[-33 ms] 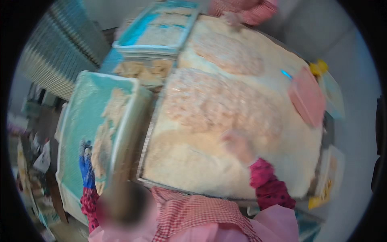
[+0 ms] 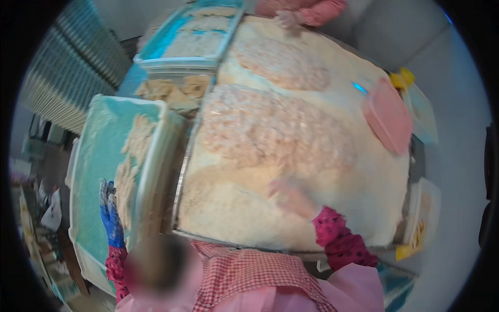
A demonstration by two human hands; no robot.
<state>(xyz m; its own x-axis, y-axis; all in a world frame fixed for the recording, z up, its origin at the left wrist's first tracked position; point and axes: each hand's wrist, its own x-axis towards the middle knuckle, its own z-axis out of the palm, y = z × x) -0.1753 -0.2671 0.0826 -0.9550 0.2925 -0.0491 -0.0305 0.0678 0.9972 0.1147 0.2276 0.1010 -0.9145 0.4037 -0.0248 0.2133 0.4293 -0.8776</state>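
Observation:
My left hand [image 2: 111, 216], in a blue glove, rests inside a teal bin [image 2: 96, 140] with a pale rim. Its fingers stretch out flat beside a row of pale, coated pieces [image 2: 125, 179], with nothing seen in them. Over loose pale crumbs [image 2: 223, 213] lies my bare right hand [image 2: 292, 198], blurred, its fingers reaching left and seemingly extended. Nothing shows in its grasp, though the blur hides detail. Just beyond it spreads a broad heap of pinkish, wet-looking pieces [image 2: 265, 125] on the crumb-filled metal tray [image 2: 182, 182].
A second pinkish heap [image 2: 283, 62] lies farther back, near a co-worker's gloved hand [image 2: 289, 20]. A pink tub [image 2: 387, 117] sits at the right edge. Stacked bins [image 2: 176, 63] stand at the back left, and folded tan cloth [image 2: 169, 91] lies between bins.
The whole view has shifted slightly left. My right hand has moved a little left and toward me over the crumbs. My left hand stays in the bin.

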